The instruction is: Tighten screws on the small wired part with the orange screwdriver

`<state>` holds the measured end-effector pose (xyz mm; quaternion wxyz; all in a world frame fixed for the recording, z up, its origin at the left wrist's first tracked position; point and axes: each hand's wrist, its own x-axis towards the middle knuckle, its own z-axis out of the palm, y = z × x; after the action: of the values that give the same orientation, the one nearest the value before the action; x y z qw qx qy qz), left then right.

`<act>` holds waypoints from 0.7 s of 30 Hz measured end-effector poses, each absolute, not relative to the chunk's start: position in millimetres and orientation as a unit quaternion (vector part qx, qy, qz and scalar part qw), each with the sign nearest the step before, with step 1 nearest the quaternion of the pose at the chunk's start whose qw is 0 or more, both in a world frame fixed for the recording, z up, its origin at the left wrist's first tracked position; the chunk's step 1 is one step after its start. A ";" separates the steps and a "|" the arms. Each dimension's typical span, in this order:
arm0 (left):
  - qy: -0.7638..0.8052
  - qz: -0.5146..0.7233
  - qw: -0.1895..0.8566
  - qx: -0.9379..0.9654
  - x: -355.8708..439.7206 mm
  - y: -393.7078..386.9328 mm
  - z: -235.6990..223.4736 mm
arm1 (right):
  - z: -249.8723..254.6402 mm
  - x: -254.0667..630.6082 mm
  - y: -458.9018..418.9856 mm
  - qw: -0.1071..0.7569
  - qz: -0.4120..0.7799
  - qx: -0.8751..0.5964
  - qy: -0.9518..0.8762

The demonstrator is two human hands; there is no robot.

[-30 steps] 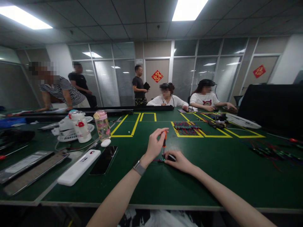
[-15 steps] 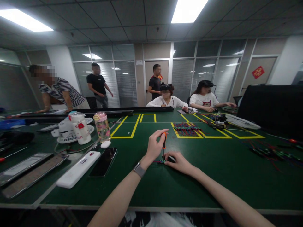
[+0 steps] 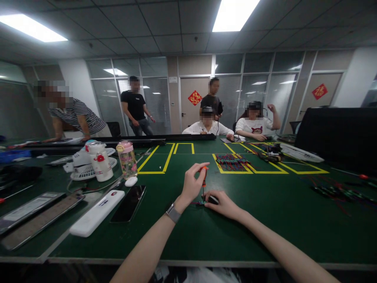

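Observation:
My left hand [image 3: 194, 181], with a watch on its wrist, is closed around the orange-and-black handle of a screwdriver [image 3: 204, 181]. The screwdriver stands upright, its thin shaft pointing down at a small green wired part [image 3: 200, 203] on the table. Its exact contact point is too small to make out. With thumb and fingers, my right hand [image 3: 222, 203] pinches the right side of that green part. A dark object [image 3: 213, 199] shows under the right hand's curled fingers, mostly hidden. Reddish wires run left from the green part.
A pile of wired green parts [image 3: 232, 162] lies beyond my hands, another bunch [image 3: 338, 190] to the right. Leftward are a black phone [image 3: 129, 203], a white power bank [image 3: 97, 213], bottles [image 3: 127, 159] and a white basket [image 3: 85, 173]. Several people are across the table [image 3: 250, 239].
My hands keep almost the same pose, with the screwdriver upright on the green part. Behind the table, two standing people have walked rightward, and a seated person on the right has raised a hand.

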<state>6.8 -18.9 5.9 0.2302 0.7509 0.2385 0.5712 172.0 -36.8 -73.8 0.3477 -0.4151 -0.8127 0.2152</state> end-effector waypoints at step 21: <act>0.251 0.566 0.215 0.755 7.8 -19.1 4.6 | -74.5 172.3 -37.5 0.355 0.219 -0.408 -0.812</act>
<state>7.8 -19.1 4.6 0.2154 0.7550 0.2508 0.5663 172.3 -37.5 -74.5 0.3552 -0.4080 -0.8119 0.2193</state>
